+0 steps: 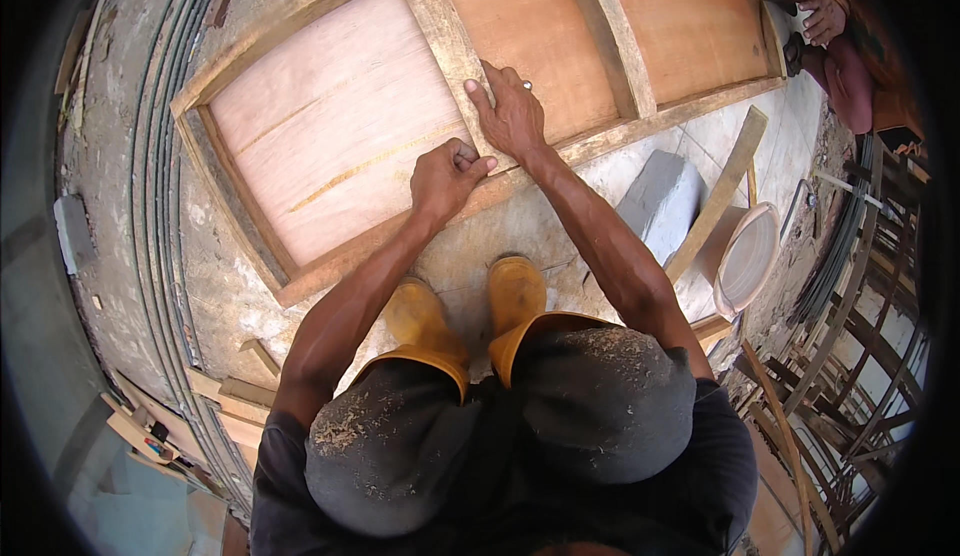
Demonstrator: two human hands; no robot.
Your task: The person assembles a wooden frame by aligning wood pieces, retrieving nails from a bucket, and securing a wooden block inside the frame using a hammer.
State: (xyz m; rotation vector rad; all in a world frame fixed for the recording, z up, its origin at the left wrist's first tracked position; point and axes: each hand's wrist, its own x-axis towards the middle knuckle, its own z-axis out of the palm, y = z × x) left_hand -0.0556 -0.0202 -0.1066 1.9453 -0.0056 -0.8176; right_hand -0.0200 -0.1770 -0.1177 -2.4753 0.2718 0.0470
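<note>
Before me lies a wooden frame (330, 283) backed with plywood panels (330, 116), its bays divided by wooden crosspieces. My right hand (515, 121) grips the nearer crosspiece (436, 26) close to the frame's front rail, thumb on top and fingers along its right side; a ring shows on one finger. Just left of that crosspiece's near end, my left hand (443, 184) is closed above the front rail with its fingers curled and thumb stretched toward the joint. Whatever its fingers may hold is hidden.
Right of the frame are a grey block (660, 196), a loose wooden strip (722, 191) and a bucket (748, 261) on its side. Long metal rods (150, 156) run along the left. Another person's hand (824, 18) is at the far right. Timber (870, 346) is piled at right.
</note>
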